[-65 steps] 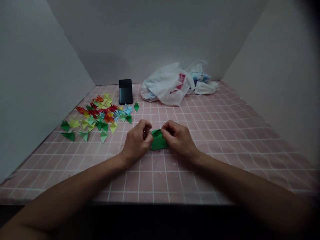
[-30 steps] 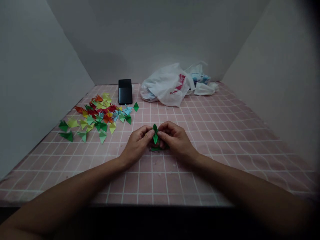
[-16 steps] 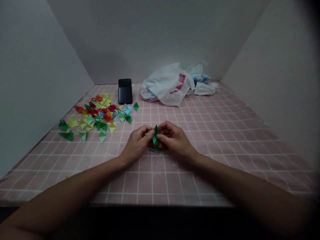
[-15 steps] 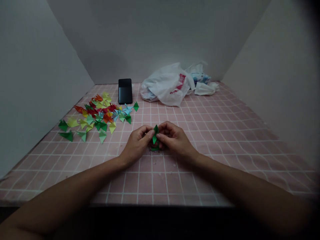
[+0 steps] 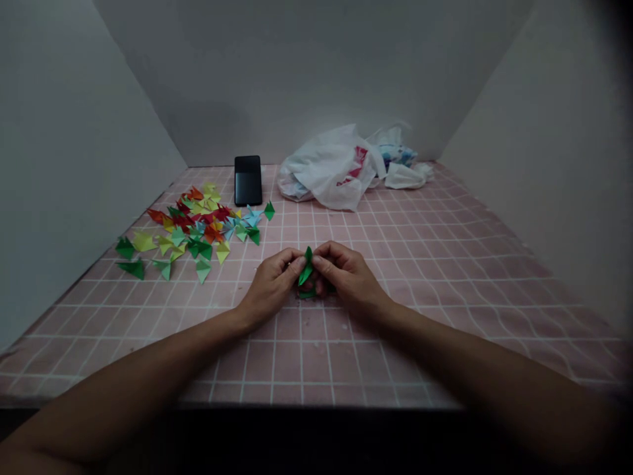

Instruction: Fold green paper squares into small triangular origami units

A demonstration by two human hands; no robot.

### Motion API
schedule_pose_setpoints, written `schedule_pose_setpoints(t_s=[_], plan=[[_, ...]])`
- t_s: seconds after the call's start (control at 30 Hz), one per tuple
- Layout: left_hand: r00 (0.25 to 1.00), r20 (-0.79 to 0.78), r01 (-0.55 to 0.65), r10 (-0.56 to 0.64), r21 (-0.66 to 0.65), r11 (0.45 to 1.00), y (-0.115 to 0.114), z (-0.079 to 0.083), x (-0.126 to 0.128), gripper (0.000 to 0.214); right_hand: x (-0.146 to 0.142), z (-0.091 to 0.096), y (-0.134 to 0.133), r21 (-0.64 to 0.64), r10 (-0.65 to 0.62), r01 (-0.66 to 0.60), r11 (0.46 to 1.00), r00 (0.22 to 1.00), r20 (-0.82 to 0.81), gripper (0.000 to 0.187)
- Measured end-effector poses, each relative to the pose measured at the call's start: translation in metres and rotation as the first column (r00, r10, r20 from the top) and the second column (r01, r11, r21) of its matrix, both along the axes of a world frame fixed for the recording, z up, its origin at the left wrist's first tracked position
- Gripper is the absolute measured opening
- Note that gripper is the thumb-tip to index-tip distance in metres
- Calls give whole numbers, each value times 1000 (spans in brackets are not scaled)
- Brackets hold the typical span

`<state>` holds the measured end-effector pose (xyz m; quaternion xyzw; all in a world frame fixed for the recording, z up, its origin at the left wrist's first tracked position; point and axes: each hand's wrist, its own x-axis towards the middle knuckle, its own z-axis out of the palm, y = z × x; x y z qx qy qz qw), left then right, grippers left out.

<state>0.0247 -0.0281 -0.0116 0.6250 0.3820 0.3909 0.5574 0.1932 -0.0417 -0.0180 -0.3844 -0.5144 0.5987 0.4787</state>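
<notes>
Between my two hands stands a small piece of folded green paper point(image 5: 306, 265), its narrow tip pointing up. My left hand point(image 5: 272, 280) pinches its left side between thumb and fingers. From the other side, my right hand point(image 5: 350, 277) is closed on it, thumb near the upper part. Under the fingers another green paper piece point(image 5: 307, 295) lies on the tablecloth, partly hidden. To the left is a spread of folded paper pieces point(image 5: 199, 247) in green, yellow, red, orange and light blue.
A black phone point(image 5: 248, 188) lies behind the paper pieces. White plastic bags point(image 5: 329, 165) with red print and a blue-patterned packet point(image 5: 398, 156) sit against the back wall. Pink checked cloth point(image 5: 420, 264) covers the table, and walls rise on three sides.
The green paper's lower end has swung slightly left, so it tilts more. My right thumb has shifted up and a little to the right. My left hand stays almost still.
</notes>
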Motion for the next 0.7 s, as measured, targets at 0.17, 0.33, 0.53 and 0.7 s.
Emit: schedule_pose_setpoints(t_s=[0.17, 0.33, 0.53, 0.7], plan=[[998, 59, -12, 12, 11, 1000, 0, -1, 1, 26, 0, 0, 0, 0, -5, 5, 1000, 1000, 4, 24], [999, 35, -28, 27, 36, 999, 1, 0, 0, 22, 0, -1, 1, -8, -13, 13, 1000, 1000, 20, 25], [999, 10, -44, 43, 41, 998, 2, -2, -1, 22, 0, -1, 2, -19, -13, 14, 1000, 1000, 10, 23], [999, 19, -46, 46, 24, 999, 2, -2, 0, 21, -1, 0, 1, -18, -15, 16, 1000, 1000, 12, 19]])
